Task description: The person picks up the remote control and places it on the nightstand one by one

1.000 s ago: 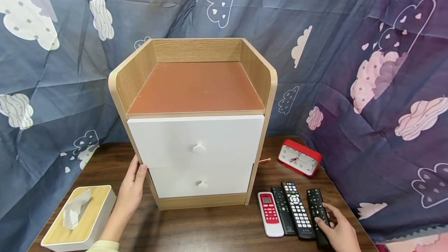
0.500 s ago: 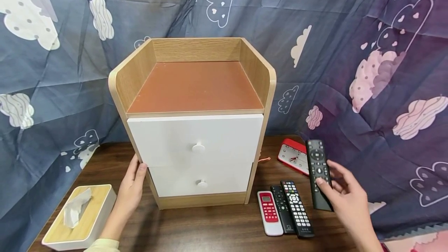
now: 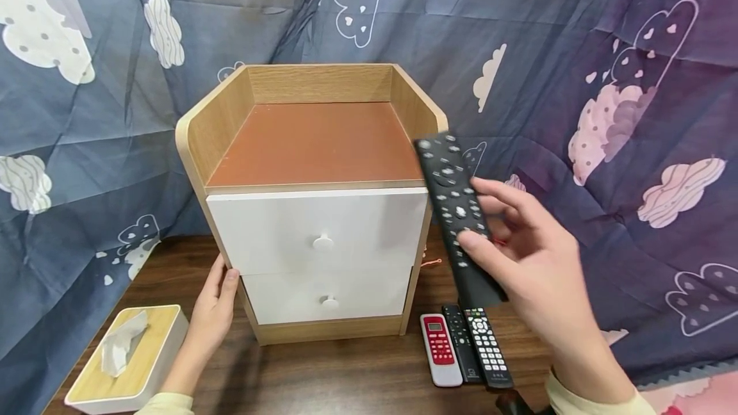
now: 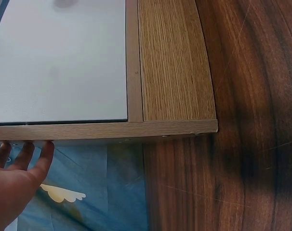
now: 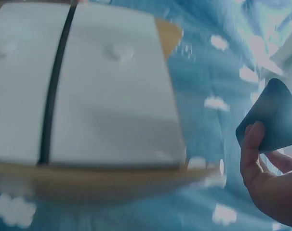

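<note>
My right hand (image 3: 536,268) holds a black remote control (image 3: 452,210) between thumb and fingers, raised in front of the cabinet's right edge and tilted. In the right wrist view the remote (image 5: 276,113) shows as a dark end above the curled fingers. My left hand (image 3: 212,312) rests against the left side of a small wooden cabinet (image 3: 323,146), which has two white drawers, both pushed in. From the left wrist, the fingertips (image 4: 46,150) touch the side panel, fairly straight. Beneath the right hand lie a white-and-red remote (image 3: 441,351) and two black remotes (image 3: 489,351), side by side.
A tissue box (image 3: 127,357) with a wooden lid stands at the left on the brown wooden table (image 3: 323,376). Dark blue cloud-print fabric (image 3: 542,82) hangs behind and to the right. A reddish cord (image 3: 431,262) pokes out beside the cabinet. The right hand hides most of the red clock.
The right hand has lifted the black remote off the table and carried it up and left to the cabinet's right edge. The left hand has stayed on the cabinet's side.
</note>
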Demonstrator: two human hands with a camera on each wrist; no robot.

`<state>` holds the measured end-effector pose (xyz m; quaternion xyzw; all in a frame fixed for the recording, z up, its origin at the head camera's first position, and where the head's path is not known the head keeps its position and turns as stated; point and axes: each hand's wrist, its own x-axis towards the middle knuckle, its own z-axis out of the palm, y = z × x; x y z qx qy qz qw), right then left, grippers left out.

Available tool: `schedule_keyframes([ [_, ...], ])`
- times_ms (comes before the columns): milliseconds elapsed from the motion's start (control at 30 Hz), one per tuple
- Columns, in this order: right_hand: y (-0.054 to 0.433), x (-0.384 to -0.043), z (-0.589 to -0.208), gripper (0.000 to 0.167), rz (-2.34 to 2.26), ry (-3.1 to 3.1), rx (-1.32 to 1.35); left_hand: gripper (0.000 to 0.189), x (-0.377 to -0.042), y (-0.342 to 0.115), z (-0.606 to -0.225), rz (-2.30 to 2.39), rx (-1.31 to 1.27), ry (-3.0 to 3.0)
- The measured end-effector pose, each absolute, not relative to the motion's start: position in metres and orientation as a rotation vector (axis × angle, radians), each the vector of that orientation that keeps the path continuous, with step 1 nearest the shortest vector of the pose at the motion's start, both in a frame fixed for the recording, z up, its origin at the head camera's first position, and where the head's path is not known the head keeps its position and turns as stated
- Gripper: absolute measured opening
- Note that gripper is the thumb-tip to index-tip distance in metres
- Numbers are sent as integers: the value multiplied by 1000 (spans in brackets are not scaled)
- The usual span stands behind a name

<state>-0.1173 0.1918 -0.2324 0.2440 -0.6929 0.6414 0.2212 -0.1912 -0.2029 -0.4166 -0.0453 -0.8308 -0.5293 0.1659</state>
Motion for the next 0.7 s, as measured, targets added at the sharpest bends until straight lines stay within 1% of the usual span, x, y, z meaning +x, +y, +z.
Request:
schedule_keyframes([
  [167,143,-134,-204,51,1695,-2095,736,54,-190,-203,-417,-1499,-129,-2371],
  [367,88,-182,-182,44,1620,-2217,856,53,-188,-202,-414,-1508,-136,-2363],
  [533,51,-219,-171,42,1700,-2323,775,53,-189,-201,-412,-1510,-133,-2367],
  [700,18,-244,-161,37,1807,-2478,654,54,-187,-201,-409,-1508,-100,-2384],
])
